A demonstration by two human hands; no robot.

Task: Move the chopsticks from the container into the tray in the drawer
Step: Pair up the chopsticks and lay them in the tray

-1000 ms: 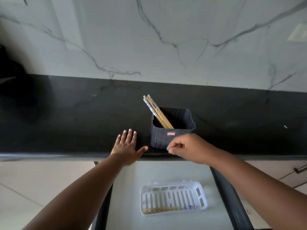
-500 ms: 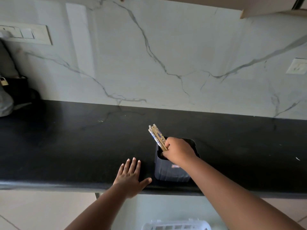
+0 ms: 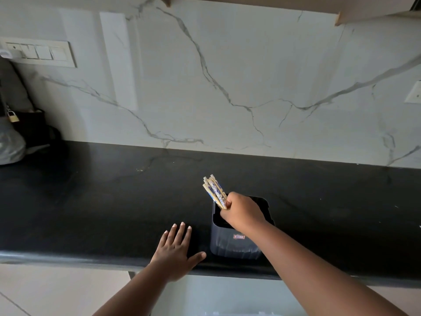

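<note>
A dark square container [image 3: 232,244] stands near the front edge of the black counter [image 3: 114,201]. Several wooden chopsticks [image 3: 213,190] with blue-patterned tops stick out of its left side, leaning up and to the left. My right hand [image 3: 242,212] is over the container's mouth, closed around the chopsticks' middle. My left hand [image 3: 176,249] lies flat on the counter to the left of the container, fingers spread. Only a sliver of the white tray [image 3: 232,313] shows at the bottom edge, in the open drawer below the counter.
A marble backsplash rises behind the counter. A switch panel [image 3: 38,53] sits on the wall at upper left, with a dark bag [image 3: 27,124] and a padlock beneath it on the counter's left end. A wall outlet [image 3: 413,93] is at the right edge.
My right hand went from the container's front up to its mouth and closed on the chopsticks. The view tilted upward, so the tray has almost left the frame. My left hand stayed flat.
</note>
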